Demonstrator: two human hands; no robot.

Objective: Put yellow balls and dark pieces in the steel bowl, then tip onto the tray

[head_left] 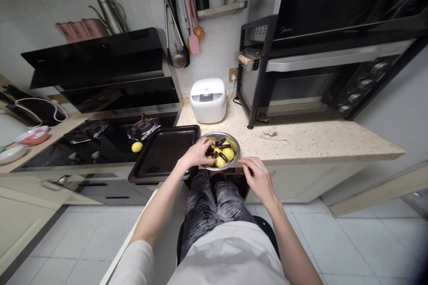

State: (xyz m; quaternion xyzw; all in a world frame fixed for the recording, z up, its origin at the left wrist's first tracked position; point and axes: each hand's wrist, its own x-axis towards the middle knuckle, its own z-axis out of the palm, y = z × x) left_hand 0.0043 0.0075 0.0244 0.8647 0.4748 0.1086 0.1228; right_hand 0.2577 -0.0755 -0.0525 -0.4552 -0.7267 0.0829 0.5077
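Observation:
A round metal bowl stands at the counter's front edge in front of me. It holds several yellow lemon-like fruits and several small, glossy, dark purple elongated pieces. My left hand reaches over the bowl's left side, thumb and fingers spread apart above the contents. Some purple pieces show between them; I see none clearly gripped. My right hand is at the bowl's right rim, thumb and forefinger pinched at its edge. Left of the bowl lies a black baking tray, jutting over the edge.
A single yellow fruit rests on the black gas stove. Behind the bowl stands a white rice cooker. An oven sits in a black rack at right. A crumpled scrap lies on the counter.

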